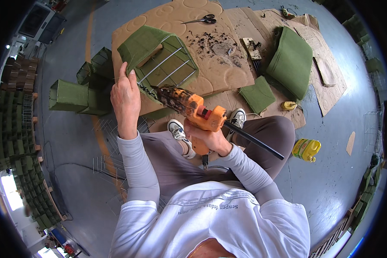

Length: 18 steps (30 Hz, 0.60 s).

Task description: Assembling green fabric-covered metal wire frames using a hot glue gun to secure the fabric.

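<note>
My right hand [213, 139] is wrapped round the handle of an orange glue gun [211, 120], its nozzle end coated in dark residue. A black glue stick [256, 141] sticks out of its back. The tip points at the near left edge of a green fabric box [144, 43] with a metal wire frame, which rests tilted on cardboard. My left hand [127, 99] pinches the fabric at the box's left edge between thumb and fingers. Whether the nozzle touches the box is hard to tell.
Scissors [205, 19] and black scraps [217, 45] lie on the cardboard [159, 15]. To the right are folded green fabric [291, 62], a smaller green piece [258, 94] and a yellow jug [306, 149]. More green boxes [69, 95] and wire frames [105, 165] are at left.
</note>
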Each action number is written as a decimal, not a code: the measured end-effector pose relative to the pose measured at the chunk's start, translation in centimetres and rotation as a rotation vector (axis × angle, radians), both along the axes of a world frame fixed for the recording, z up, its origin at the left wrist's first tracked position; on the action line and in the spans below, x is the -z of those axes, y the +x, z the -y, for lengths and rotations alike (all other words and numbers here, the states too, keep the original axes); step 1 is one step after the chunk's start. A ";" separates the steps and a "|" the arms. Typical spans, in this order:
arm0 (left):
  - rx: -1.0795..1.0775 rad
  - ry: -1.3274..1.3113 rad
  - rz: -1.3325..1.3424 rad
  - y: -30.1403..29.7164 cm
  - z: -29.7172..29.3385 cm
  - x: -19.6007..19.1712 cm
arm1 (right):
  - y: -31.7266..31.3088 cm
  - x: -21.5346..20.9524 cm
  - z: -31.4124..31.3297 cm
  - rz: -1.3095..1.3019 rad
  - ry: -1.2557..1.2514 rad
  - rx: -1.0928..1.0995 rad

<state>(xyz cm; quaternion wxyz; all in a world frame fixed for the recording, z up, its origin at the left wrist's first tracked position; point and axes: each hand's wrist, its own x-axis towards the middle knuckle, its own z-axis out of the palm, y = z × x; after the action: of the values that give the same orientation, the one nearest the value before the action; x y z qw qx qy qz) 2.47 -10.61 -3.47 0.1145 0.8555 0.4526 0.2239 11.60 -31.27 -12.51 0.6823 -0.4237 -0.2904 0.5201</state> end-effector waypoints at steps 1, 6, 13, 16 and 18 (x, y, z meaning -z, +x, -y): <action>-0.004 -0.018 -0.005 0.0 0.1 -0.1 | 0.0 0.2 0.3 0.000 -0.002 -0.002; -0.011 -0.017 -0.007 0.1 -0.2 0.1 | -0.3 1.3 2.0 0.014 -0.111 0.015; -0.026 0.024 -0.018 0.2 -0.2 -0.1 | -0.3 1.9 2.9 0.021 -0.184 0.010; -0.003 0.045 0.005 0.2 -0.2 0.2 | -0.3 2.8 3.1 0.070 -0.223 0.034; 0.003 0.071 0.006 0.2 -0.3 0.4 | -0.2 2.6 2.9 0.046 -0.198 0.050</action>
<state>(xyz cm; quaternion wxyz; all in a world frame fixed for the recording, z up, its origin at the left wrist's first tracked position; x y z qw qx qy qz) 2.68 -10.29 -3.90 0.0859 0.8589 0.4429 0.2424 11.41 -34.20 -15.12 0.6431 -0.5081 -0.2422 0.5192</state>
